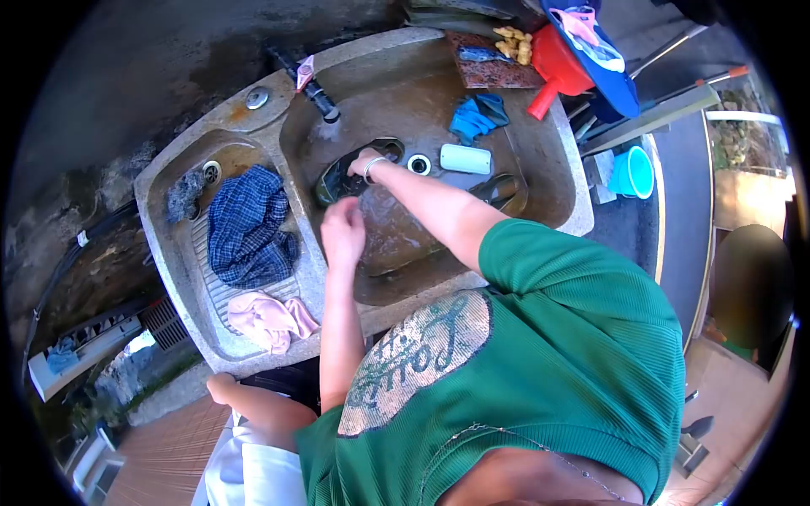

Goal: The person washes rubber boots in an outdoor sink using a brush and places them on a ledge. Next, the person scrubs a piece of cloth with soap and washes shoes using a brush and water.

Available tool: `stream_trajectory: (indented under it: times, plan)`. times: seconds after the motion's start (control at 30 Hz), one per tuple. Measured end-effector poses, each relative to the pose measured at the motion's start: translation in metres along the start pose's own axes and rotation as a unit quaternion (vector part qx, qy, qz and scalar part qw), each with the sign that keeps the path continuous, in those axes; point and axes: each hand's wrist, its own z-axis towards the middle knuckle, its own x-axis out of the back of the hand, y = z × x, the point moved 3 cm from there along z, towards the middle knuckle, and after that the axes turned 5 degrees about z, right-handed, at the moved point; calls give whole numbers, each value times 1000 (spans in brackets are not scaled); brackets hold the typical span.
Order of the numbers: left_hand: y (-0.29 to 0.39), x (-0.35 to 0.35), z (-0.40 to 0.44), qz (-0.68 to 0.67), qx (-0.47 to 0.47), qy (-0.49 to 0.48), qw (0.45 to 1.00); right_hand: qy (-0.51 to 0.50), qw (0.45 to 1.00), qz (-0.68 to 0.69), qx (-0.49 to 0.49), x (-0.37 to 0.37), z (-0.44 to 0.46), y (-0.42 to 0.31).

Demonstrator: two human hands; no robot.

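My right hand (365,163), with a bracelet at the wrist, grips a dark shoe (336,179) that lies wet in the large basin under the tap. Just below the shoe, my left hand (342,229) hovers with loosely bent, slightly blurred fingers and nothing visible in them. Water runs from the black tap (325,103) beside the shoe. A second dark shoe (504,192) rests at the right of the basin. Between the two shoes are the round drain (418,164) and a pale oblong block (466,158), whose kind I cannot make out.
The stone sink (578,181) has a smaller left basin with a checked dark cloth (249,223) and a pink cloth (268,320). A blue cloth (478,116), red dipper (561,67) and ginger (513,44) sit at the back right. Another person's hand (221,388) touches the sink's front edge.
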Motion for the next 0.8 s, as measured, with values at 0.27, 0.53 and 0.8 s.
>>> stream_trajectory:
  times: [0.27,0.53,0.8]
  plan:
    - [-48,11,43,28,-11,106,994,-57,923,-253,285,44,-43,-76]
    - [-67,-13,39,144,-48,33,988,-43,838,-370,398,51,-56,-47]
    - [-29,-10,107,123,118,49,984,-27,773,-432,463,61,-80,-44]
